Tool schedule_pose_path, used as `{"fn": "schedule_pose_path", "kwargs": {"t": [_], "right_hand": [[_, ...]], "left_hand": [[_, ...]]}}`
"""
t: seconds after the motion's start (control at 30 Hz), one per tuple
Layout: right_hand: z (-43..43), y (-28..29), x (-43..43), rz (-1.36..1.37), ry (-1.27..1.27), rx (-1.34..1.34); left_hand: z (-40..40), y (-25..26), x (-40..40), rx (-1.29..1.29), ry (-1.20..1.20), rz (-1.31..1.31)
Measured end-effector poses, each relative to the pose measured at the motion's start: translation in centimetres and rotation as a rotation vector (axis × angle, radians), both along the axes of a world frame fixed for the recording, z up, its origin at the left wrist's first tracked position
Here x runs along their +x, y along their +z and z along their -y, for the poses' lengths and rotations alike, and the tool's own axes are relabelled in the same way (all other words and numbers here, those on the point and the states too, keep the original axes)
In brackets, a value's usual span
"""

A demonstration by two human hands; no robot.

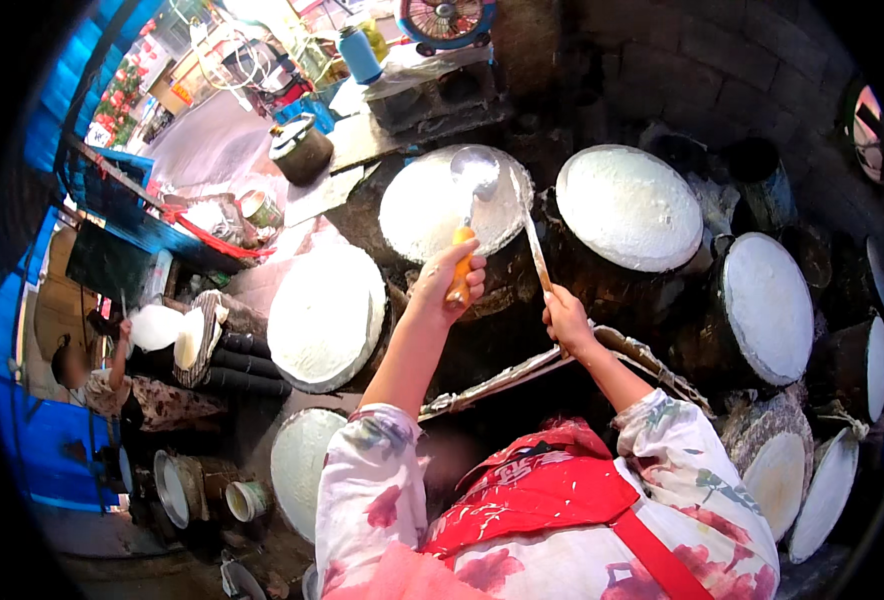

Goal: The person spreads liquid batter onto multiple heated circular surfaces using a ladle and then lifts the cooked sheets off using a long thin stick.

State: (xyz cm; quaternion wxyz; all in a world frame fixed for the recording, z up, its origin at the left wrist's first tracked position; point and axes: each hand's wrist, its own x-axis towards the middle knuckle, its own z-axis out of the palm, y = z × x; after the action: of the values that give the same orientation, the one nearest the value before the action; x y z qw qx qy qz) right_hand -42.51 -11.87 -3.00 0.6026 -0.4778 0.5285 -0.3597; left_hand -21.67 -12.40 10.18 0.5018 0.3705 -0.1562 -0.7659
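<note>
My left hand (446, 281) grips the orange handle of a metal ladle (476, 171). The ladle's round bowl hangs over a round top (416, 202) covered with a white, batter-like layer; I cannot tell if they touch. In my right hand (566, 321) is a long thin stick or spatula (533, 244), smeared white, its far end at that top's right rim. To the right lies another white-coated round top (629, 208), and to the left a third (326, 318).
More white-coated round tops stand at right (768, 307) and lower left (307, 465). A lidded pot (301, 154), a blue bottle (359, 56) and a fan (446, 19) are beyond. A bent strip (502, 379) crosses before my body. Another person (101, 390) is at far left.
</note>
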Motion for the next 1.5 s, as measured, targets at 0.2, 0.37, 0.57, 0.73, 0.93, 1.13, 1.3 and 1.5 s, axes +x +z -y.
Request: {"fn": "schedule_pose_path", "kwargs": {"t": [0.2,0.37,0.57,0.73,0.93,1.13,1.3,1.5], "right_hand": [[7.2,-1.8,0.7,0.037,-0.027,-0.007],[11.0,-6.3,0.6,-0.287,-0.043,-0.275],[13.9,-2.2,3.2,-0.551,0.108,-0.258],[17.2,-1.5,5.3,-0.613,0.184,-0.372],[17.6,-1.4,6.0,-0.709,0.33,-0.357],[21.1,-0.8,6.4,-0.685,0.373,-0.431],[20.3,-1.4,7.7,-0.738,0.535,-0.518],[24.2,1.1,5.6,-0.755,0.514,-0.551]], "left_hand": [[8.9,-3.8,-3.4,-0.027,0.059,0.336],[13.2,-9.2,-5.0,-0.03,0.1,1.021],[14.9,-12.4,-3.6,-0.232,0.221,1.722],[16.4,-11.9,-0.7,0.009,0.13,1.959],[15.6,-12.1,1.9,0.102,0.17,1.995],[12.3,-10.1,3.7,0.148,0.242,1.926],[9.9,-9.5,3.9,0.208,0.232,1.829],[4.9,-9.6,5.1,0.1,0.41,1.693]]}}
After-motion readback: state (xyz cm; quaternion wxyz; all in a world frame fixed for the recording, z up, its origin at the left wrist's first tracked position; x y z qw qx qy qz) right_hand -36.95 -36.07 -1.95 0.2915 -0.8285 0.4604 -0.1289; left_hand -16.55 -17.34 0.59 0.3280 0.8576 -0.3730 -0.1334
